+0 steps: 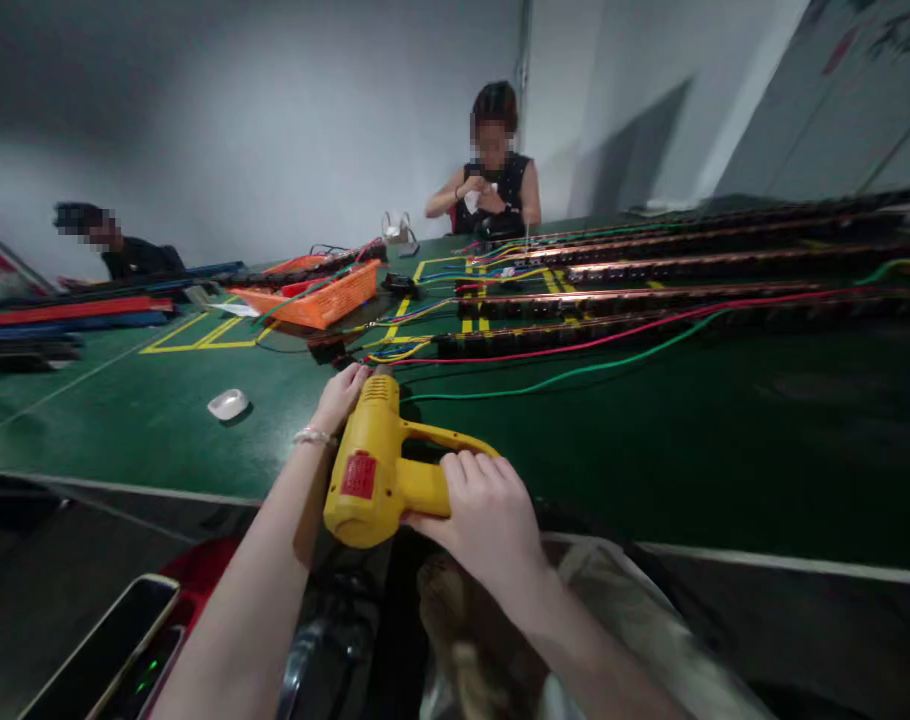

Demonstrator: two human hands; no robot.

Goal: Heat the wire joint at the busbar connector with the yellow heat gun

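My right hand (477, 505) is wrapped round the handle of a yellow heat gun (376, 455) with a red label, its nozzle pointing away over the green table (650, 440). My left hand (340, 393), a bracelet on its wrist, reaches past the gun's left side to the ends of coloured wires (395, 352) at the nozzle. Its fingers are curled there, and what they hold is hidden. Red and green wires (575, 360) run off to the right.
Long dark strips with copper parts (687, 290) lie across the table's right half. An orange basket (320, 295) sits at centre left, a small white object (228, 404) nearer. A phone (102, 650) lies at lower left. Two other people sit at the far side.
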